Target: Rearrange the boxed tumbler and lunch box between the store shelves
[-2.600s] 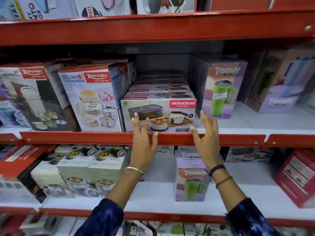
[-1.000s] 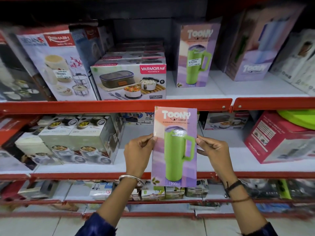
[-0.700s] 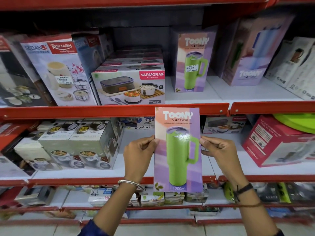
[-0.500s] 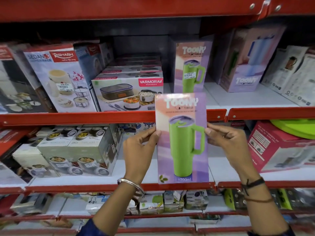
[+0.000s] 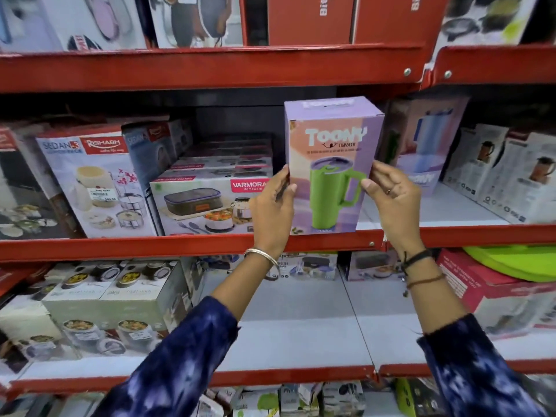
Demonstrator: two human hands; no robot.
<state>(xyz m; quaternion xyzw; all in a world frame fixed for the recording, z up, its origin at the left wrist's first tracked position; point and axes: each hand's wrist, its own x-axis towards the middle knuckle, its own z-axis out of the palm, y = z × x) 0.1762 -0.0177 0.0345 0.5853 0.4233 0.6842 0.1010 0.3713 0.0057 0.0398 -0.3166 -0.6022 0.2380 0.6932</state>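
**Tumbler box held at the middle shelf's front edge**

Shelving in red metal runs across the view in tiers. At the far left of the middle shelf (image 5: 180,245) stands a Rishabh Sedan lunch-pack box (image 5: 96,182), and just beside it to the right a stack of Varmora lunch box cartons (image 5: 207,203), the front one showing a grey container and bowls of food. Next comes the left hand (image 5: 272,209), thumb and fingers closed on the left edge of the Toony tumbler box (image 5: 331,164). That purple-and-peach box, printed with a green handled mug, stands upright with its base at the shelf's red front lip; whether it rests there or is just above cannot be told. The right hand (image 5: 394,197) grips its right edge, fingertips on the front face. Further right, another Toony box (image 5: 424,145) with a blue mug sits back on the same shelf.
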